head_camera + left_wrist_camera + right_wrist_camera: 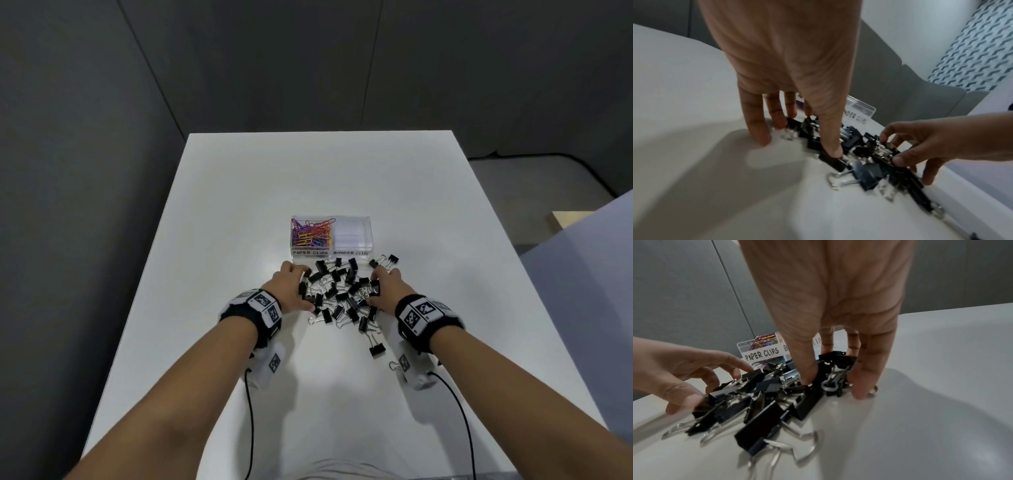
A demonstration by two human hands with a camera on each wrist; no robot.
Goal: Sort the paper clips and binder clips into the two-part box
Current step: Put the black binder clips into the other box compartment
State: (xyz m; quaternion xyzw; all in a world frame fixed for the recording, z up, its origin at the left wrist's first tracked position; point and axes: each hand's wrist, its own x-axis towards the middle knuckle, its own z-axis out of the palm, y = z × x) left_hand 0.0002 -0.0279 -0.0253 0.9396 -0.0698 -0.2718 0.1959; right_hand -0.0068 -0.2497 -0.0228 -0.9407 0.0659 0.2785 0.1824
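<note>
A pile of black binder clips [342,294] lies on the white table just in front of the clear two-part box [370,236]. The box's left part, labelled PAPER CLIPS, holds coloured paper clips [311,233]; its right part [352,236], labelled BINDER CLIPS, looks empty. My left hand [305,287] cups the pile's left side, thumb and fingers curled onto clips [797,142]. My right hand [373,287] cups the right side, and its thumb and fingers bracket a cluster of clips [833,386].
Stray binder clips lie outside the hands: a pair to the upper right [387,260] and one [376,351] near my right wrist. The table [239,205] is bare white beyond the box. Cables trail from both wrist cameras toward me.
</note>
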